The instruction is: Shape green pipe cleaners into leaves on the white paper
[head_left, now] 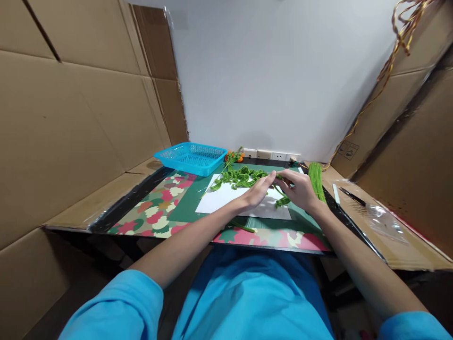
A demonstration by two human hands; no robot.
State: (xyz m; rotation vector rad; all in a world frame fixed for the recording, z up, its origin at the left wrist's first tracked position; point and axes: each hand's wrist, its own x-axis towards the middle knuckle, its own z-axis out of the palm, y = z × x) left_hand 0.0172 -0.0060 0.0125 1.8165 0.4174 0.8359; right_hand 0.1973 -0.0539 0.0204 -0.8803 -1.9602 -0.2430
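Note:
My left hand (260, 190) and my right hand (299, 189) meet above the white paper (219, 200), fingers pinched together. Between them is a fuzzy green pipe cleaner (279, 190), bent, with a leaf-like looped end (282, 202) hanging below my right hand. My fingertips partly hide it. Just behind my left hand lies a pile of curled green pipe-cleaner leaves (240, 177). A loose green pipe cleaner (244, 228) lies near the table's front edge, partly behind my left forearm.
A blue plastic basket (193, 158) stands at the back left. Orange pipe-cleaner flowers (235, 156) lie beside it. Right of my hands is a bundle of green pipe cleaners (316, 179). Farther right are a white tool (336, 193), black tweezers (352, 196) and a plastic bag (384, 219). Cardboard walls flank the table.

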